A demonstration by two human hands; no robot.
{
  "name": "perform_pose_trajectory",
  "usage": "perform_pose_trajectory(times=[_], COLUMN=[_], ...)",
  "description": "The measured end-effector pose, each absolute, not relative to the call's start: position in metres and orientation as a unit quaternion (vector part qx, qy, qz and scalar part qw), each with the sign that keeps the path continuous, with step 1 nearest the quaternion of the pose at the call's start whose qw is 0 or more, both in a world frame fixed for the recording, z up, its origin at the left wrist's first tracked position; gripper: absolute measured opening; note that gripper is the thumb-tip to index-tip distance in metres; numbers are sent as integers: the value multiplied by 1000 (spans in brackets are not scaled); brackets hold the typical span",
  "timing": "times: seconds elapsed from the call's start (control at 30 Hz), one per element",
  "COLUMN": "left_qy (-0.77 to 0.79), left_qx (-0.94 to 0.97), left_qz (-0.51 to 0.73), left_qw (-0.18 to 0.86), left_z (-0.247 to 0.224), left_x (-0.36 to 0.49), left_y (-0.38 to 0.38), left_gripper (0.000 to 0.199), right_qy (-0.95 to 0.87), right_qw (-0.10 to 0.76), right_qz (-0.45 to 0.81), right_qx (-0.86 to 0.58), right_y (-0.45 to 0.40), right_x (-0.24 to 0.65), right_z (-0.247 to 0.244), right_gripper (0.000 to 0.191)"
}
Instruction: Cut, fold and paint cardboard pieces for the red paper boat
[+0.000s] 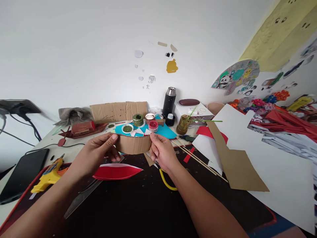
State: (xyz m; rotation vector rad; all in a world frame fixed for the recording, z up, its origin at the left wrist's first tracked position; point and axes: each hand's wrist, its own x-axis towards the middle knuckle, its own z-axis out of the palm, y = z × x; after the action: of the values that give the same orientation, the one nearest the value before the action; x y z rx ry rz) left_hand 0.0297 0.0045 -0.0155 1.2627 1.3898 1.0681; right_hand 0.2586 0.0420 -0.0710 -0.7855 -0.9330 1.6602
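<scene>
A curved strip of brown cardboard (pixel 133 145) is held up over the dark mat, one end in each hand. My left hand (pixel 102 148) pinches its left end, thumb at the top edge. On the right end, my right hand (pixel 160 148) grips with thumb and fingers closed. Below the left hand lies a red boat-shaped piece (pixel 119 172) with a white upper edge. Part of a yellow curved handle (pixel 167 181) shows beside my right forearm. Behind the strip, jars of green paint (pixel 138 119) and red paint (pixel 153 125) stand on blue paper (pixel 169 133).
At left are a yellow glue gun (pixel 51 177), a black tablet-like device (pixel 23 175) and a reddish model boat (pixel 83 129). A clear ruler (pixel 81 200) lies on the mat. Wooden sticks (pixel 200 162), cut cardboard (pixel 244 168), a brush jar (pixel 182 125) and a black thermos (pixel 169 102) stand or lie rightward.
</scene>
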Motion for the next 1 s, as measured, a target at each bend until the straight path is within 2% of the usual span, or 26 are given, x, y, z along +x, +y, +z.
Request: perform_pose_trajectory(times=[0.33,0.7,1.0], left_qy=[549,520,541], left_qx=[459,451,473], left_qz=[491,479,482], left_qw=[497,546,501], left_z=[-12,-15,-15], left_x=[30,33,32], left_y=[5,6,5], left_gripper=[64,65,56], right_qy=[-388,-372,-358], right_qw=[505,492,498], right_qz=[701,715,712], right_qx=[-320,-329,-342], right_y=[42,46,45], right_x=[257,260,259], right_z=[-70,-72,-70], right_gripper=[67,64,61])
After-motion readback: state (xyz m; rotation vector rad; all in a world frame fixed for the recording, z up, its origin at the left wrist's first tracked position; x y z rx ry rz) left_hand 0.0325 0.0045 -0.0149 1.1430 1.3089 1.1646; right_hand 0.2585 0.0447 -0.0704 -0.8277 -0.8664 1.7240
